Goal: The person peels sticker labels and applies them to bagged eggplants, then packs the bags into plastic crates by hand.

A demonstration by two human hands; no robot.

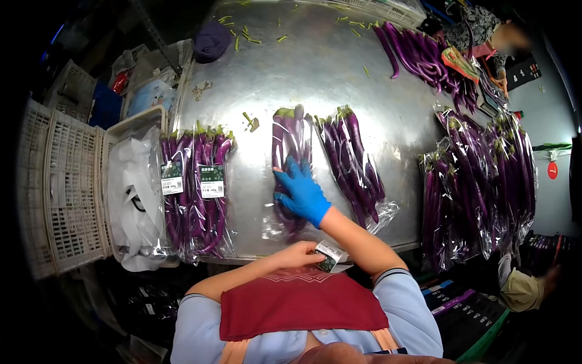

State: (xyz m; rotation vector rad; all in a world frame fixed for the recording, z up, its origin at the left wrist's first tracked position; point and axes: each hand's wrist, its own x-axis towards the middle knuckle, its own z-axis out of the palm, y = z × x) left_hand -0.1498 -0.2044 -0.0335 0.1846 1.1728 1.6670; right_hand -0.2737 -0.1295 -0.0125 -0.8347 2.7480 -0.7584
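My right hand [301, 189], in a blue glove, lies with fingers spread on a clear bag of long purple eggplants [290, 130] in the middle of the metal table. My left hand [303, 255], bare, is at the table's front edge, closed on a small stack of labels [328, 256] printed dark green and white. To the right of the gloved hand lies another bag of eggplants [348, 158], with no label visible on it. Two bagged bunches on the left carry labels [212, 181] on their fronts.
Several bagged eggplants [479, 188] are piled at the right edge. Loose eggplants [418, 57] lie at the back right, near another person's hand [502, 82]. On the left stand a bin with white plastic bags [134, 194] and crates [74, 182]. Stem scraps [245, 33] and dark cloth [211, 42] lie at the back.
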